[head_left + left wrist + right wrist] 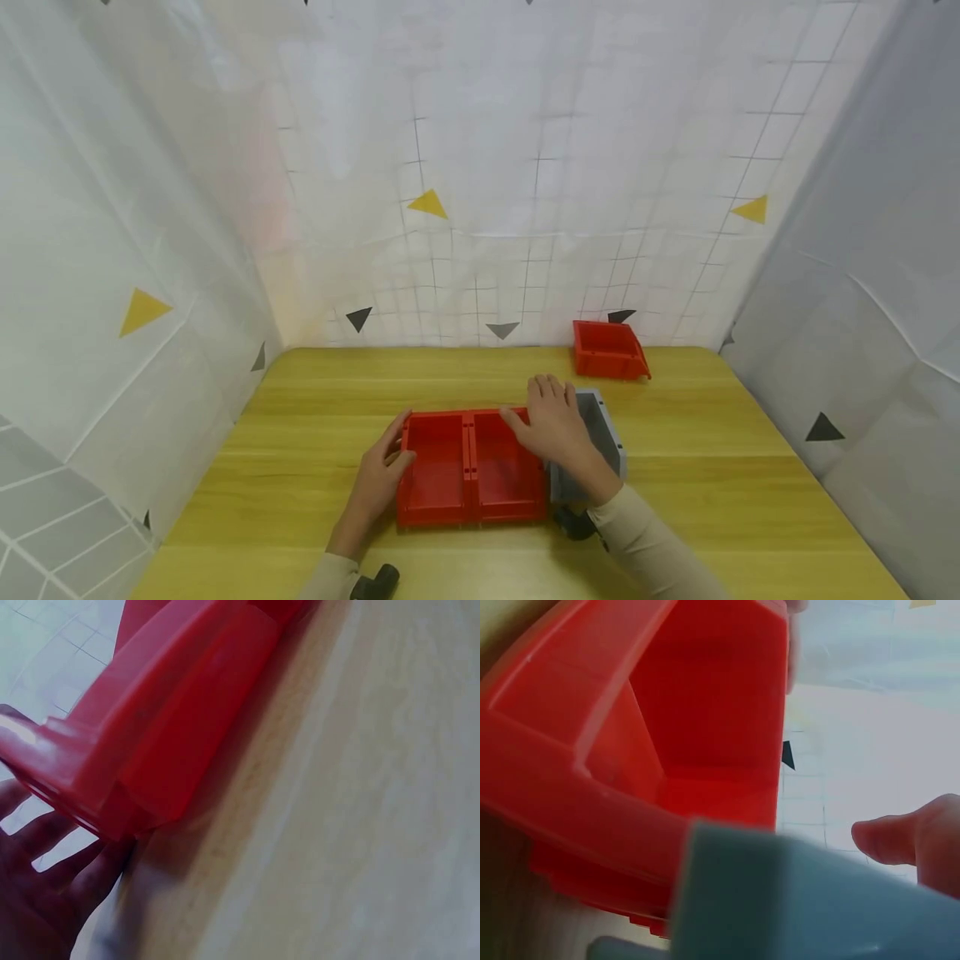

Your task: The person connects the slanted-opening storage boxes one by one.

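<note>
Two red storage bins stand side by side in the head view, the left bin (435, 492) against the right bin (510, 492). My left hand (373, 479) holds the left bin at its outer side, thumb at the rim and fingers around the back corner. In the left wrist view, those fingers (56, 862) reach along the outside of the red wall. My right hand (557, 425) is over a grey bin (603, 442) beside the red pair, fingers extended and thumb spread toward the right red bin. Its thumb (889, 838) is clear of the bins in the right wrist view.
Another red bin (609, 364) stands at the back right of the wooden table (322, 433), near the white sheet wall (345, 275). Dark wrist devices (375, 582) are strapped at both sleeves. Sheets also enclose the left and right sides.
</note>
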Demonstrator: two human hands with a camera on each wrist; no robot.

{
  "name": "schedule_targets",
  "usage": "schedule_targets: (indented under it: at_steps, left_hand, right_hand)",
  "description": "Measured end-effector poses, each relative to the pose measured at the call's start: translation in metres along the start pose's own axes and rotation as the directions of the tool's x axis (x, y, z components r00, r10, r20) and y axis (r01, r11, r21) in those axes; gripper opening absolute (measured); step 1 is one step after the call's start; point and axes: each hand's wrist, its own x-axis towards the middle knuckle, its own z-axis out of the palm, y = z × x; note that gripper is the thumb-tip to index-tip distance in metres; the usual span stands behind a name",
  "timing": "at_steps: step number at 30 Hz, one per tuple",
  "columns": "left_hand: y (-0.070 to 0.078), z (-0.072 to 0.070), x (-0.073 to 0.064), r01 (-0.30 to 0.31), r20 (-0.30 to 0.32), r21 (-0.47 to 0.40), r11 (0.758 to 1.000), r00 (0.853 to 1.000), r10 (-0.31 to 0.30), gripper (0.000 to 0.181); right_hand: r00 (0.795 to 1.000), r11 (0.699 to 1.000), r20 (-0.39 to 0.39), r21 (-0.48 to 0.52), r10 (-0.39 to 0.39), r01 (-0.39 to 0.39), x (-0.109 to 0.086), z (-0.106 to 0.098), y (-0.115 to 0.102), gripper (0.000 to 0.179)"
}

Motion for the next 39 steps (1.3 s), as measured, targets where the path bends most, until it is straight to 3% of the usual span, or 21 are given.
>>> schedule_targets:
  at_steps: [8,13,18,21,26,34,39]
  left_hand:
    - [0.002,0.000,0.000,-0.005,-0.001,0.005,1.000,1.000,0.005,0.067]
    - [0.001,0.001,0.000,-0.009,-0.001,0.003,1.000,1.000,0.009,0.066]
    - [-0.002,0.001,-0.001,-0.003,0.002,-0.014,1.000,1.000,0.003,0.064]
    - [-0.001,0.000,-0.003,-0.004,-0.006,-0.017,1.000,1.000,0.004,0.064]
    - [0.000,-0.001,-0.002,-0.008,-0.010,-0.011,1.000,1.000,0.008,0.064]
    - [-0.001,0.002,0.000,0.020,-0.025,-0.025,0.999,0.999,-0.020,0.065]
    - [-0.002,0.001,-0.001,-0.005,-0.016,-0.025,1.000,1.000,0.004,0.063]
  right_hand:
    - [0.999,0.999,0.025,-0.041,0.019,-0.018,0.000,0.004,0.000,0.084]
    - [1.000,0.999,-0.020,0.039,0.002,-0.001,-0.003,0.002,0.010,0.080]
    - [0.990,0.992,-0.071,0.042,0.119,-0.116,-0.015,-0.009,0.030,0.076]
    - [0.980,0.980,-0.022,0.023,0.196,-0.196,-0.022,-0.013,0.037,0.085]
    - [0.966,0.966,0.051,0.042,0.253,-0.255,-0.025,-0.017,0.037,0.094]
    - [0.964,0.964,0.045,0.015,0.264,-0.264,-0.022,-0.017,0.036,0.084]
    - [0.966,0.967,0.033,0.009,0.255,-0.255,-0.021,-0.015,0.037,0.084]
